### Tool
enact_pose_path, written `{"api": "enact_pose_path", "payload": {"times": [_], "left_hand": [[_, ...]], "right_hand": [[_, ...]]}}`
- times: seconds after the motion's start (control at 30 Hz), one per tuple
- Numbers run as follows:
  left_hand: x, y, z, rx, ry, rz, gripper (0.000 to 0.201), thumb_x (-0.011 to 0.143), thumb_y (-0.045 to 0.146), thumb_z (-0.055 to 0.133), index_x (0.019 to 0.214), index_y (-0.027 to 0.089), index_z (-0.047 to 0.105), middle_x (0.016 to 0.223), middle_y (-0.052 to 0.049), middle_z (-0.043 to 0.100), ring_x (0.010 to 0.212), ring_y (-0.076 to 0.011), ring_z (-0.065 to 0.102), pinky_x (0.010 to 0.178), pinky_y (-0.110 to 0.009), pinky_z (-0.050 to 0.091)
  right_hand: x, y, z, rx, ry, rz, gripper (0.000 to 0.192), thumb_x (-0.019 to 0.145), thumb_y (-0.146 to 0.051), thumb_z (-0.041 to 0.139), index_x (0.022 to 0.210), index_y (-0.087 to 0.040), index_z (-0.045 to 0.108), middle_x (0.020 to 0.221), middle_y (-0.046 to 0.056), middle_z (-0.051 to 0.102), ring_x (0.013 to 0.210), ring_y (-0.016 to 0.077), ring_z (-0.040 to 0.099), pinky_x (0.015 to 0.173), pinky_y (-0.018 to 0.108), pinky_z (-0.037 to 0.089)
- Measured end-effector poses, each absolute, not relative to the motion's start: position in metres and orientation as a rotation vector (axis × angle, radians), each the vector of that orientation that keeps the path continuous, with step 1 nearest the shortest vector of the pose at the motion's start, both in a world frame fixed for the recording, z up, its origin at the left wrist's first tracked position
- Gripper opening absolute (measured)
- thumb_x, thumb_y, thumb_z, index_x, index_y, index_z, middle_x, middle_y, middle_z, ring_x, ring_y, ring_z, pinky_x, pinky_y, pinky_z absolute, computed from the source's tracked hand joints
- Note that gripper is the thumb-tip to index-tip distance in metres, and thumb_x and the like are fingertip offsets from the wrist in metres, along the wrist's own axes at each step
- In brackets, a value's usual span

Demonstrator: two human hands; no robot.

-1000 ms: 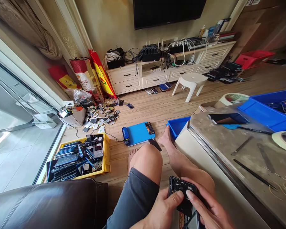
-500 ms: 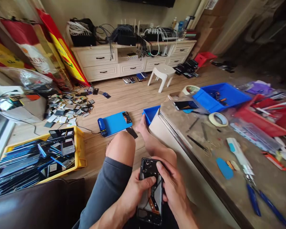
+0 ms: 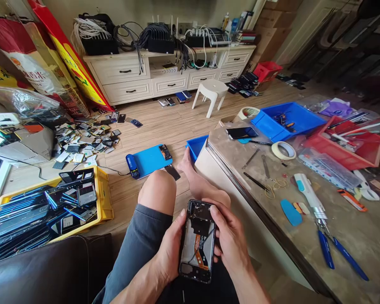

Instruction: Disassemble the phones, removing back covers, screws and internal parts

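A black phone [image 3: 197,241] with its back cover off shows its inner parts and lies between both hands over my lap. My left hand [image 3: 169,249] grips its left edge, thumb along the side. My right hand [image 3: 229,238] holds the right edge, with the index fingertip pressing near the top of the phone. Both knees are bare below dark shorts.
A table [image 3: 361,236] at my right carries blue pliers [image 3: 334,251], a white electric screwdriver [image 3: 307,194], tape roll [image 3: 283,150], another phone [image 3: 241,132], blue bin [image 3: 288,120] and red tray [image 3: 345,147]. On the floor: a yellow crate of screens [image 3: 103,194], blue heating pad [image 3: 148,160], white stool [image 3: 210,90].
The view has swung right and down, bringing more of the table into sight. The phone now lies flatter and fully visible, and my left thumb has moved off its face to the edge.
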State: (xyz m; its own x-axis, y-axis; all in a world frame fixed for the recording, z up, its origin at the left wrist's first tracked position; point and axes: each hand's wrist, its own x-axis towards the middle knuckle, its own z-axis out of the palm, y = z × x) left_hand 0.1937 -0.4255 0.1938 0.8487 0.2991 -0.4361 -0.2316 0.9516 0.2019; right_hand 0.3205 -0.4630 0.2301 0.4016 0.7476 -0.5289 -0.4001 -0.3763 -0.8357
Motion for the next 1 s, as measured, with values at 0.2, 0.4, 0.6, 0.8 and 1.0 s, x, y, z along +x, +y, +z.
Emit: {"api": "enact_pose_path", "payload": {"times": [0.2,0.4,0.6,0.8,1.0], "left_hand": [[0.193,-0.424,0.191,0.131,0.475,0.260,0.083,0.094,0.073,0.037,0.113,0.000,0.071,0.088,-0.022,0.077,0.089,-0.0334,0.076,0.088,-0.044,0.056],[0.194,-0.422,0.189,0.055,0.519,0.323,0.078,0.097,0.070,0.038,0.119,0.001,0.069,0.094,-0.021,0.076,0.087,-0.0298,0.075,0.083,-0.038,0.057],[0.197,-0.421,0.195,-0.002,0.614,0.402,0.064,0.101,0.061,0.040,0.126,0.007,0.066,0.100,-0.017,0.076,0.087,-0.0283,0.075,0.084,-0.040,0.058],[0.196,-0.423,0.185,0.025,0.686,0.334,0.069,0.098,0.068,0.042,0.123,0.008,0.067,0.096,-0.016,0.075,0.086,-0.0284,0.074,0.079,-0.038,0.058],[0.197,-0.424,0.187,-0.011,0.709,0.366,0.064,0.098,0.064,0.046,0.127,0.010,0.064,0.098,-0.014,0.075,0.084,-0.0270,0.074,0.079,-0.038,0.059]], "right_hand": [[0.323,-0.464,0.225,-1.529,-0.355,1.212,0.064,0.083,-0.061,0.073,0.134,-0.024,0.062,0.052,-0.010,0.046,0.029,0.0058,0.033,0.024,0.017,0.032],[0.346,-0.474,0.216,-1.608,-0.935,0.800,0.032,0.089,-0.038,0.070,0.119,-0.029,0.068,0.126,0.008,0.063,0.087,0.0210,0.069,0.060,0.030,0.063],[0.349,-0.482,0.208,-1.674,-1.507,0.689,0.042,0.083,-0.015,0.072,0.120,-0.032,0.068,0.138,0.007,0.054,0.123,0.0278,0.058,0.084,0.038,0.064],[0.341,-0.477,0.187,-1.763,-1.490,0.491,0.010,0.094,-0.022,0.066,0.100,-0.026,0.071,0.122,0.008,0.059,0.119,0.0274,0.059,0.088,0.041,0.061],[0.340,-0.474,0.191,-1.725,-1.526,0.450,0.021,0.094,-0.024,0.067,0.115,-0.028,0.069,0.119,0.008,0.062,0.115,0.0263,0.062,0.089,0.039,0.060]]}}
